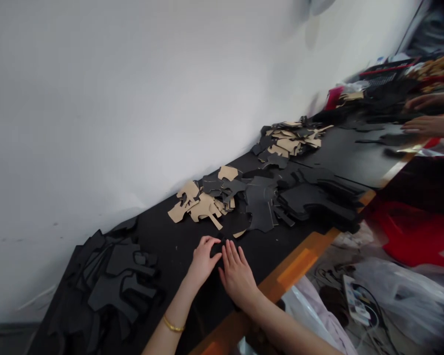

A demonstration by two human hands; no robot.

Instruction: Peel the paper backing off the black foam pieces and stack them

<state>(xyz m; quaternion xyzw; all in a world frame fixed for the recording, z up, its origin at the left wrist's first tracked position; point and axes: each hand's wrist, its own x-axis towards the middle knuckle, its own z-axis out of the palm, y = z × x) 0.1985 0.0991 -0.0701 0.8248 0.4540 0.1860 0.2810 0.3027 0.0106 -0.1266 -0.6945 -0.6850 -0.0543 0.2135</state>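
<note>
My left hand (203,259), with a gold bracelet (173,325) on its wrist, curls its thumb and fingers around the edge of a small black piece (222,240). That piece barely stands out from the black tabletop, so its shape is unclear. Flat beside it lies my right hand (239,276), fingers stretched out, the tips touching the piece or the table at its edge. Just beyond both hands are tan-backed cut pieces (205,204) in a loose heap. Dark cut sheets (261,202) lie to their right.
Black cut shapes (114,281) pile up at the left end. Another mixed heap (286,140) lies against the white wall (133,98). A co-worker's hands (431,123) are at the far right. Below the wooden table edge (299,266) are a red stool (414,231), plastic bags and a power strip (355,301).
</note>
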